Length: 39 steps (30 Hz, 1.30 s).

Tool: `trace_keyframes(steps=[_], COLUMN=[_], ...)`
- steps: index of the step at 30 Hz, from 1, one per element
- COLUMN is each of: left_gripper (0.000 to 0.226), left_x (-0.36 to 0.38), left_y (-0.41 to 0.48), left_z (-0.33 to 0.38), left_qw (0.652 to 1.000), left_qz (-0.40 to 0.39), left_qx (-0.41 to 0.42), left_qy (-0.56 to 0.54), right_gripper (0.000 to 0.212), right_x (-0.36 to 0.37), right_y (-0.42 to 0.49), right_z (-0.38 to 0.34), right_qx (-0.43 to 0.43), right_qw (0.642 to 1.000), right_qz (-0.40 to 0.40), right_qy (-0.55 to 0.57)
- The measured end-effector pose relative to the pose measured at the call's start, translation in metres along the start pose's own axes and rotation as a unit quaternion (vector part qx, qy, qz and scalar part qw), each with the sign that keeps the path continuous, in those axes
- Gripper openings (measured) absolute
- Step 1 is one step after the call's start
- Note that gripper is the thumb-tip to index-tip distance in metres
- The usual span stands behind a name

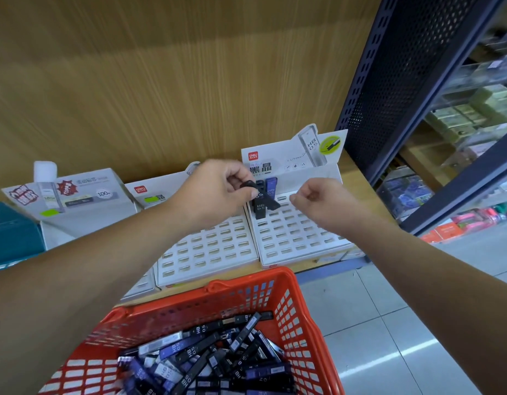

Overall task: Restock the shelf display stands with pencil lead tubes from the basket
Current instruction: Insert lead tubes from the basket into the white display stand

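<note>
My left hand [218, 189] grips a few black lead tubes [260, 205] above the back left slots of the right white display stand [297, 238]. A blue tube [271, 187] and a dark one stand in that stand's back row. My right hand [323, 202] hovers beside them over the same stand, fingers curled, holding nothing I can see. The middle display stand [206, 252] has bare slots. A red basket [300, 317] in front of the shelf holds several black and blue lead tubes [206, 357].
A third display box [75, 201] and a teal box [10, 232] sit at the left on the wooden shelf. A dark perforated shelf upright [394, 81] rises at the right, with stocked shelves beyond. Grey floor tiles [389, 323] lie to the right of the basket.
</note>
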<state>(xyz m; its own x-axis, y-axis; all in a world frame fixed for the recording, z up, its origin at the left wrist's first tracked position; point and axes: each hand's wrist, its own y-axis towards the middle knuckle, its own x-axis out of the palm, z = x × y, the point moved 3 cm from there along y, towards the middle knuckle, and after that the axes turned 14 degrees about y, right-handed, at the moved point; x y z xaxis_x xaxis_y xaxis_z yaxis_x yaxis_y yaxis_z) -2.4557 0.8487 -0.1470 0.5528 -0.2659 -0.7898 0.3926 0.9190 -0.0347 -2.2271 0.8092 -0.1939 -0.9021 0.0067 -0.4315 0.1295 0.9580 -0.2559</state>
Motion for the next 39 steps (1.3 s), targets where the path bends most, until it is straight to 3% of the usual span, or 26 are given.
trace_keyframes(steps=[2,7,19,32,39], left_gripper=[0.006,0.018,0.01,0.01,0.011], left_x=[0.002,0.018,0.011,0.009,0.014], left_y=[0.001,-0.001,0.005,0.006,0.005], left_z=[0.0,0.006,0.018,-0.007,0.018], left_qw=[0.997,0.996,0.99,0.997,0.986], left_qz=[-0.001,0.026,0.016,0.011,0.019], left_qx=[0.019,0.02,0.038,0.009,0.066], left_qy=[0.08,0.087,0.133,0.079,0.155], right_gripper=[0.02,0.066,0.074,0.074,0.074], right_x=[0.003,0.026,0.024,0.024,0.024], right_y=[0.001,-0.008,-0.008,-0.005,-0.005], right_z=[0.009,0.025,0.026,0.028,0.027], right_qx=[-0.054,-0.07,-0.075,-0.079,-0.09], right_qw=[0.99,0.948,0.949,0.948,0.946], right_qz=[0.016,-0.04,-0.032,-0.032,-0.026], right_qy=[-0.127,-0.307,-0.305,-0.308,-0.31])
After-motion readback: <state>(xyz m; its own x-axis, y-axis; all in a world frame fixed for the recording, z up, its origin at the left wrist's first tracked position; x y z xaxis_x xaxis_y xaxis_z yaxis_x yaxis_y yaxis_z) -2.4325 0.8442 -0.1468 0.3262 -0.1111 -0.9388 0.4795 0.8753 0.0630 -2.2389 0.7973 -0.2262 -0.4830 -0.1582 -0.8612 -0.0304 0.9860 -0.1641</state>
